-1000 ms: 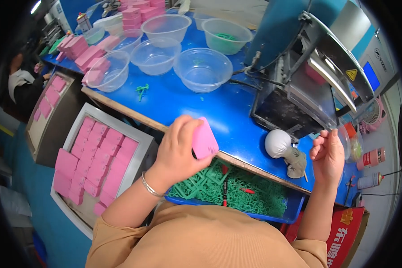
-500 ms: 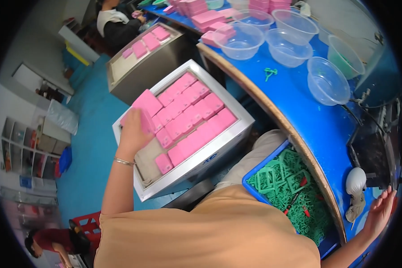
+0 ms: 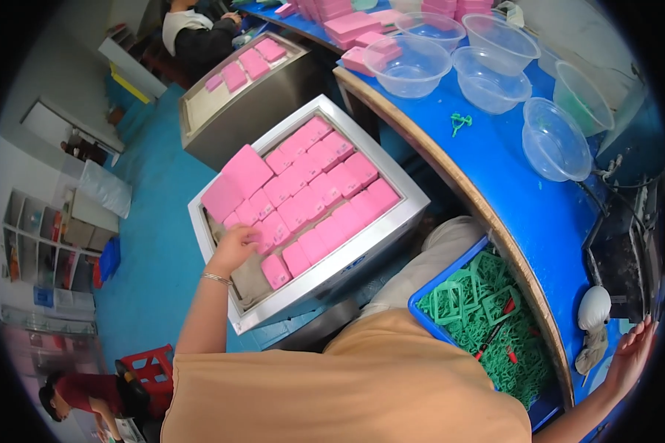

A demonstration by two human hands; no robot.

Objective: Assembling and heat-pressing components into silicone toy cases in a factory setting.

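Pink blocks (image 3: 294,213) in rows, filling most of framed tray (image 3: 332,256), left of desk (image 3: 495,162); bare patch (image 3: 253,284) at near-left end. Left hand (image 3: 235,247): fingers half-curled at row's end, grip unclear. Right hand (image 3: 632,359): loosely open, apparently empty.

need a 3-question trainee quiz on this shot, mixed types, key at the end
1. Multiple choice: which hand is at the pink blocks? A) right B) left C) both
2. True or false: the clear bowls stand on the blue table.
3. Fill in: the blue tray holds a tangle of mostly ____ pieces.

Key:
1. B, the left hand
2. True
3. green
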